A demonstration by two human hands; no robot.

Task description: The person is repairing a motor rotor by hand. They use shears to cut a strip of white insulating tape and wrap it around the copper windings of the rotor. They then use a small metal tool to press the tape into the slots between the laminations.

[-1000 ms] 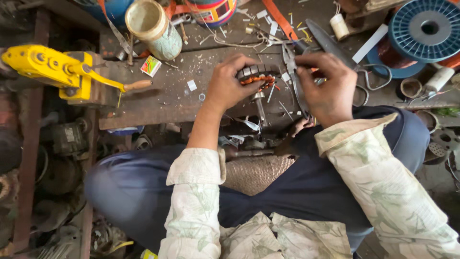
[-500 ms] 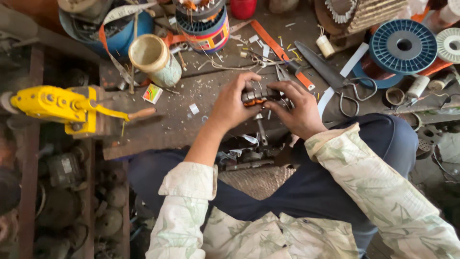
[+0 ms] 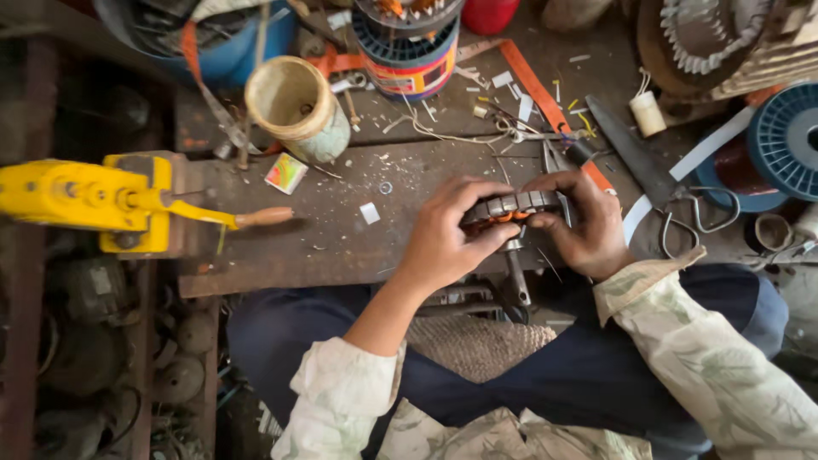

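Two hands are closed on one part: my left hand (image 3: 447, 234) wraps the near side of a ring-shaped motor stator (image 3: 511, 207), thumb under and fingers over the top, while my right hand (image 3: 584, 226) grips the far end with curled fingers. The stator sits just above the near edge of the wooden bench (image 3: 324, 230), over my lap, with orange winding wire showing at its underside. A metal shaft (image 3: 517, 277) stands directly below it.

Risks noted. The part is held at the bench edge, not resting on it, so a slip of either grip would likely drop it onto the shaft or my legs. The exposed winding could be scraped or kinked by my fingertips pressing on it. Scissors (image 3: 673, 217) lie open just beside my right wrist, and a blade-like strip (image 3: 626, 149) is near them; a sideways move of that hand could catch on either. Wire offcuts and paper scraps litter the bench surface and may snag the coil. The yellow hand-cranked tool (image 3: 102, 200) is well apart at the left and poses no concern.
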